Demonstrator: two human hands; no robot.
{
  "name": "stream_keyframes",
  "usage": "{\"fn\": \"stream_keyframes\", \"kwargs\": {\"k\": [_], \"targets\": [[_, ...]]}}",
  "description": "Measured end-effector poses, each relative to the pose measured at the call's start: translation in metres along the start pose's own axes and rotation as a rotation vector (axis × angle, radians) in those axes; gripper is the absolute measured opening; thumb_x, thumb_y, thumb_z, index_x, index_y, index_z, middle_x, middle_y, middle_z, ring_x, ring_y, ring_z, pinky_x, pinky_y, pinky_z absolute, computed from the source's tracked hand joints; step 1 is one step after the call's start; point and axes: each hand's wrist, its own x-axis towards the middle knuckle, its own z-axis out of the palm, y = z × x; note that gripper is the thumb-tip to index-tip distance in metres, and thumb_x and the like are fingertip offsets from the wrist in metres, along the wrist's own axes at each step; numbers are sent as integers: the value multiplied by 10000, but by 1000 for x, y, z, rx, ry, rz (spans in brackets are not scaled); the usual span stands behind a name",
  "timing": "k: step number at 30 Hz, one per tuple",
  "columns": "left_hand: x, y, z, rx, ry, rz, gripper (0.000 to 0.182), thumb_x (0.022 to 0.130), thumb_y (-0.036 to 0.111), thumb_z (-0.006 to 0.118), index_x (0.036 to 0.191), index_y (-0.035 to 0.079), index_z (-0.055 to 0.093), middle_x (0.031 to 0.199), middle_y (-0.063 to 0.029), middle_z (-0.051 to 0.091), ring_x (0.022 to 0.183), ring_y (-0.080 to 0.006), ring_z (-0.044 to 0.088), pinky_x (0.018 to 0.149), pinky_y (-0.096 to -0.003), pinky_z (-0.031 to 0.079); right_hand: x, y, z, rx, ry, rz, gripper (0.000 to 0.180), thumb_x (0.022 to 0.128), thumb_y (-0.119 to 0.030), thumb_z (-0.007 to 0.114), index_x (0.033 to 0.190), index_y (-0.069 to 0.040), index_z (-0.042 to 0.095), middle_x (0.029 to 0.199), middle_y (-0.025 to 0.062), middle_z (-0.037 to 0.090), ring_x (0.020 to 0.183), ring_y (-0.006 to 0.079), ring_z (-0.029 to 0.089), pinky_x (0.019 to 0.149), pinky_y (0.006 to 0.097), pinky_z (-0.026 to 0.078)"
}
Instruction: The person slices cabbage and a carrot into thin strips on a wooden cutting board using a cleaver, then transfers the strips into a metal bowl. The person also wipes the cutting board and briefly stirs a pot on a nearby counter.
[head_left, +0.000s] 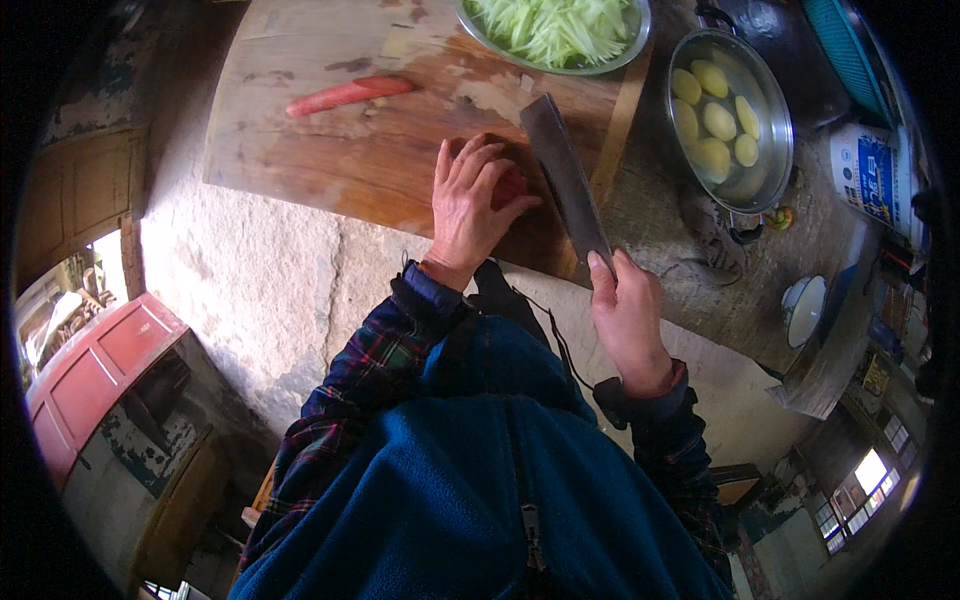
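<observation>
My left hand (474, 199) is on the wooden cutting board (390, 172), its curved fingers around a reddish piece of food (510, 187), mostly hidden, perhaps carrot. In my right hand (628, 311) is a cleaver (566, 176), gripped at its near end; the dark blade points away from me, just right of the reddish piece and apart from my left fingers. A long, peeled red-orange carrot (349, 95) lies farther back on the board, left of my left hand.
A metal bowl of shredded pale green vegetable (555, 34) stands at the board's back edge. To the right, a two-handled metal pot (787, 150) holds peeled potatoes (720, 121) in water. A white bowl (806, 311) and a printed white container (874, 176) are farther right.
</observation>
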Motion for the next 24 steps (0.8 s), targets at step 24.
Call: {"fn": "stream_keyframes", "kwargs": {"k": [24], "targets": [[-59,-13,-49,-108,-118,-254,237,722,151,794,923,63,706,917,-81,643,888,-298,655,759,-360,535,-3,20,-10,78,-21,-89,278,977,-225,591,802,-11,570,657,239,586,631,439,608,543,475,433]]}}
